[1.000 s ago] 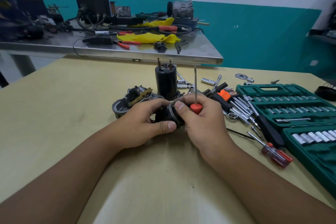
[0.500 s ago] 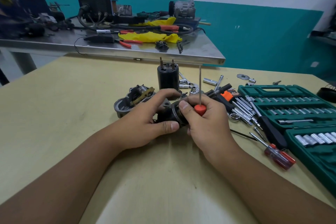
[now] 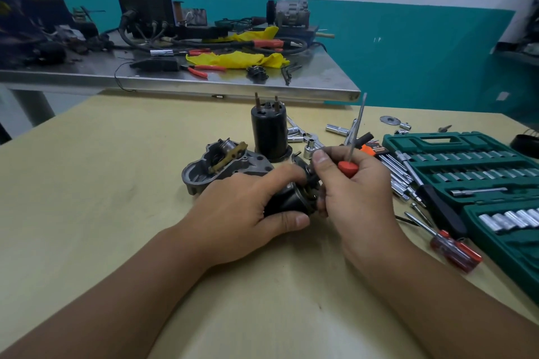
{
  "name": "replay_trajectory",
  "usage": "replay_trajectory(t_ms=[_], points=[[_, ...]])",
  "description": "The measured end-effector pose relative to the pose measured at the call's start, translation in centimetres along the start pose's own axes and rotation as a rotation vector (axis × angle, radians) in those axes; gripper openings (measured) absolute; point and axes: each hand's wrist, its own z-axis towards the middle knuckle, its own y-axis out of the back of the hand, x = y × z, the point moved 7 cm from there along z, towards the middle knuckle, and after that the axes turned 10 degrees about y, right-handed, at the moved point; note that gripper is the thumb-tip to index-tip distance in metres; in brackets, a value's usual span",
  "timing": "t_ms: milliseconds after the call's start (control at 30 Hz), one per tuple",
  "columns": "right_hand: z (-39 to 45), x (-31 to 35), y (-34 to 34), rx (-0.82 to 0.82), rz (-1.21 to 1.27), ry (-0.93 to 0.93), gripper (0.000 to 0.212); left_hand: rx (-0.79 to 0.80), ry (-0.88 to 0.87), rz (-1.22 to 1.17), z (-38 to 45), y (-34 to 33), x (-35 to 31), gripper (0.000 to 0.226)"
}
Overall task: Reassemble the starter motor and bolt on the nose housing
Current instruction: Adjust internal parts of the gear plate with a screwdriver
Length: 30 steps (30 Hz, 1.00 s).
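The yellow surface [image 3: 102,183] is carrying everything, and the green socket case [image 3: 466,172] is lying open along its right side. Far of the hands, the black cylinder [image 3: 269,132] is standing upright with its two studs pointing up, and the grey nose housing [image 3: 215,167] is resting just left of it, open face up, not yet bolted on. Between and slightly near of them, the left hand [image 3: 248,213] is gripping the dark motor body [image 3: 291,201] just above the surface, fingers curled over the top and thumb clamped beneath. Its long axis is lying roughly level, running from near left to far right, with the working end facing the right hand [image 3: 355,192]. That hand is pinching a small part at this end, too hidden to identify, while its remaining fingers are curled round the red-handled screwdriver [image 3: 351,151], whose shaft is pointing up and away. To do this fitting well, the left hand should probably be keeping the body from rolling while the right eases the part in square to the axis; parking the screwdriver on the surface might free more fingers and spare the far cylinder a knock from the shaft.
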Motion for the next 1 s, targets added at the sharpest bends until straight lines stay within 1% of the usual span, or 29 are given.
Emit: replay_trajectory(t_ms=[67, 133, 233, 300, 367, 433, 500, 567, 633, 700, 767, 800, 867, 933, 1000], points=[[0.1, -0.2, 0.3, -0.033, -0.015, -0.009, 0.010, -0.050, -0.015, 0.094, -0.2, 0.2, -0.7, 0.049], [0.0, -0.4, 0.5, -0.067, 0.002, -0.009, 0.011, -0.063, -0.025, 0.103, -0.2, 0.3, -1.0, 0.050], [-0.3, -1.0, 1.6, -0.152, 0.042, -0.026, 0.023, -0.031, -0.011, 0.010, -0.2, 0.1, -0.7, 0.053], [-0.6, -1.5, 2.3, -0.170, 0.038, -0.076, 0.021, -0.008, 0.003, -0.074, -0.1, 0.0, -0.4, 0.053], [-1.0, -2.2, 2.4, -0.137, 0.040, -0.181, 0.019, 0.016, 0.023, -0.201, 0.1, -0.1, -0.3, 0.050], [-1.4, -2.6, 1.7, -0.058, 0.078, -0.286, 0.023, 0.024, 0.038, -0.305, 0.3, -0.2, -0.2, 0.043], [-1.6, -2.4, 0.9, 0.017, 0.117, -0.328, 0.027, 0.052, 0.073, -0.383, 0.5, -0.4, 0.0, 0.040], [-1.5, -2.0, 0.5, 0.056, 0.155, -0.325, 0.031, 0.118, 0.167, -0.537, 0.5, -0.8, 0.5, 0.046], [-1.5, -1.9, 0.5, 0.060, 0.172, -0.315, 0.033, 0.153, 0.315, -0.734, 0.5, -1.1, 0.9, 0.044], [-1.5, -1.9, 0.7, 0.049, 0.138, -0.293, 0.033, 0.106, 0.530, -0.847, 0.5, -1.1, 1.5, 0.041], [-1.5, -2.0, 0.8, 0.010, 0.074, -0.258, 0.029, 0.021, 0.706, -0.799, 0.6, -1.2, 2.2, 0.039], [-1.6, -2.0, 0.8, -0.017, 0.070, -0.249, 0.028, -0.003, 0.752, -0.777, 0.7, -1.3, 2.3, 0.037], [-1.8, -2.2, 0.9, -0.072, 0.071, -0.240, 0.026, -0.013, 0.816, -0.781, 0.9, -1.7, 2.2, 0.043], [-1.9, -2.3, 1.2, -0.127, 0.051, -0.212, 0.023, -0.004, 0.859, -0.868, 1.0, -2.2, 1.6, 0.052], [-1.9, -2.1, 1.5, -0.160, 0.007, -0.158, 0.020, 0.010, 0.870, -0.973, 1.0, -2.7, 1.1, 0.048]])
